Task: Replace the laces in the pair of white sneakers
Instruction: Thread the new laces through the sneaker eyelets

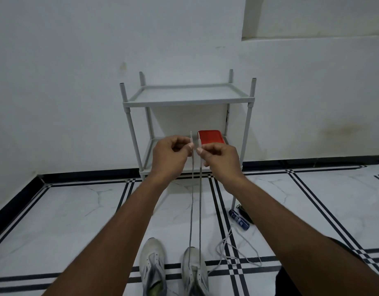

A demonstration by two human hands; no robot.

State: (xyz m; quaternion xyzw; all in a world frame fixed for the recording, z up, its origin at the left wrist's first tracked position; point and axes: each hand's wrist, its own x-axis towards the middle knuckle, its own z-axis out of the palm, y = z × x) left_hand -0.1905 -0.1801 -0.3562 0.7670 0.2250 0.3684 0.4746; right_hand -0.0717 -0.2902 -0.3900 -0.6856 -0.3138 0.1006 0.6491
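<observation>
A gray lace (200, 210) runs up in two tight lines from the right sneaker (194, 272) at the bottom middle of the frame. The left hand (169, 157) pinches one end and the right hand (221, 161) pinches the other, side by side in the middle. The left sneaker (152, 265) sits just beside on the floor (77, 221). A loose lace (237, 251) lies at lower right. Behind the hands stands a gray shelf (188, 99) holding a red box (211, 136).

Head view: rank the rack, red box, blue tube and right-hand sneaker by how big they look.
1. Rack
2. Sneaker, partly cut off at the frame edge and nearest the camera, so it looks enlarged
3. Red box, partly hidden by the right hand
4. Blue tube
</observation>
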